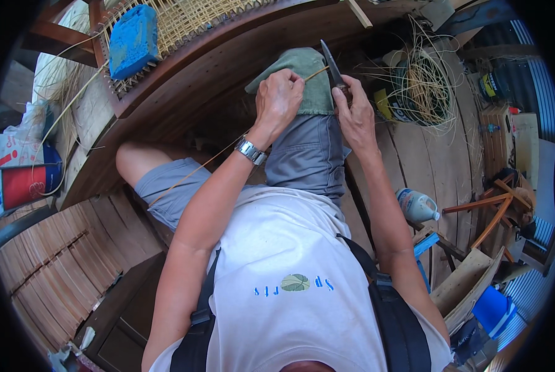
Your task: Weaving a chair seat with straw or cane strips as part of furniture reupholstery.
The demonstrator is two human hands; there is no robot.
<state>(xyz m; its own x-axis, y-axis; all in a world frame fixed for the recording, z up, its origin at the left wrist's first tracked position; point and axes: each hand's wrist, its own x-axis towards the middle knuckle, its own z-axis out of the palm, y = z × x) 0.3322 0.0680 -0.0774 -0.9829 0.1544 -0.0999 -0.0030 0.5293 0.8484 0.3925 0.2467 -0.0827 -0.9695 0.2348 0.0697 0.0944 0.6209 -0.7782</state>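
Observation:
My left hand [280,96] is closed on a thin rattan strip [317,74], whose short end points right toward the knife. The same kind of strip [193,175] trails back under my left wrist and across my thigh. In my right hand [356,115] is a knife [332,62], its dark handle in my fingers and its pointed blade angled up and away. Beneath both hands, a green cloth [316,93] lies over my knee. The strip's tip is close to the blade; whether they touch I cannot tell.
A wooden frame with woven cane [184,22] stands at the far left, a blue sponge-like block [133,42] on it. Tangled rattan strips [429,87] fill a container at the right. A white bottle [417,206] lies on the plank floor, near wooden pieces [488,208].

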